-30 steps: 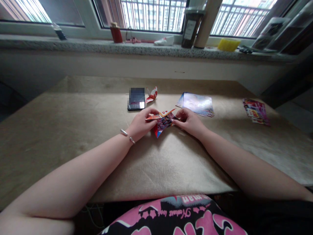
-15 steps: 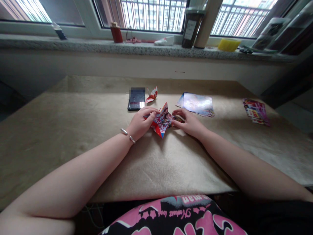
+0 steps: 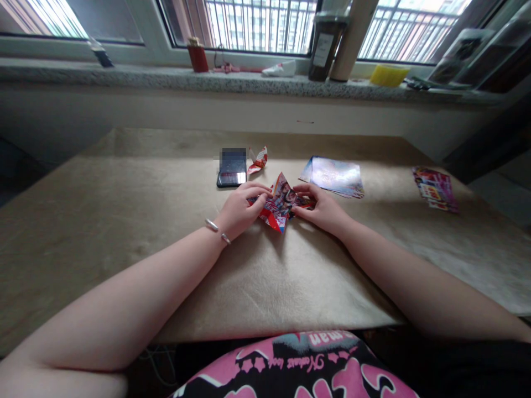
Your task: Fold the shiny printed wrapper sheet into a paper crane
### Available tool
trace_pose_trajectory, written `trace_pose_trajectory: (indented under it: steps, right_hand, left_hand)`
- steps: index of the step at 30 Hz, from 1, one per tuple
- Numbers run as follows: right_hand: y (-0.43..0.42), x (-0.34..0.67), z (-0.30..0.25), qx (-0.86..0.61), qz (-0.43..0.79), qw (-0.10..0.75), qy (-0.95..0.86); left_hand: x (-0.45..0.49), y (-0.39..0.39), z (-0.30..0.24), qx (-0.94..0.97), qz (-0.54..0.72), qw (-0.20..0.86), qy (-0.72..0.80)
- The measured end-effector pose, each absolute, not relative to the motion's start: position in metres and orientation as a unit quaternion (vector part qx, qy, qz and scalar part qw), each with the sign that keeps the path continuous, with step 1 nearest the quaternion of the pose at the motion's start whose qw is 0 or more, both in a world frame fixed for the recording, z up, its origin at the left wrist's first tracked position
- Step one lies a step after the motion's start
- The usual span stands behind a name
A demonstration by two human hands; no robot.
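Between my hands is a folded piece of printed, glossy paper (image 3: 279, 203), red, blue and white, with pointed corners sticking up and down. My left hand (image 3: 244, 205) pinches its left side between thumb and fingers; a silver open bangle circles that wrist. On the opposite side, my right hand (image 3: 317, 207) grips the paper's right end, thumb nearer me and fingers beyond. Parts of the paper are hidden under the fingers. A smaller folded red and white paper piece (image 3: 258, 160) stands just behind, beside a black phone (image 3: 232, 168).
Beyond my right hand lies a stack of glossy printed sheets (image 3: 337, 174). Several pink and red printed packets or cards (image 3: 435, 189) rest farther right. A beige cover spreads over the table (image 3: 124, 221). The windowsill (image 3: 157, 80) holds a red bottle (image 3: 197, 55), a dark jar (image 3: 326, 47) and a yellow sponge-like block (image 3: 389, 76).
The folded paper has turned slightly, its lower corner shifting a little to the right. My left hand has moved slightly right with it; both hands keep hold.
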State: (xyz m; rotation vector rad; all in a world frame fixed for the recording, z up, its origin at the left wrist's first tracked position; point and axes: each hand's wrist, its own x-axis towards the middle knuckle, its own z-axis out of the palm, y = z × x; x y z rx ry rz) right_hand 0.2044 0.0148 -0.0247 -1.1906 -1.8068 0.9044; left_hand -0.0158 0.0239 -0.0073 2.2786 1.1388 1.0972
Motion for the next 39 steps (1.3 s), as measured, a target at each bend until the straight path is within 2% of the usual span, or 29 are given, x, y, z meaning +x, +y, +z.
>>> trace_pose_trajectory:
  steps: [12,27,35,39]
  right_hand:
    - [0.0116,0.2003,-0.0200,-0.468,0.360,0.401,-0.701]
    - [0.0115,0.1995,-0.0229,-0.483,0.295,0.361,-0.741]
    - [0.0153,0.2050,-0.0190,-0.543,0.142,0.298,-0.772]
    - [0.0178,0.2079,-0.0198,-0.531,0.133,0.290,-0.785]
  left_hand:
    - [-0.0167,0.0249,-0.0064,0.807,0.377,0.190,0.414]
    - [-0.0168,0.0241,-0.0042,0.820,0.343,0.220,0.402]
    - [-0.0158,0.0239,-0.0061,0.832,0.296,0.237,0.405]
    - [-0.0156,0.0220,-0.0043,0.831,0.287,0.238,0.414]
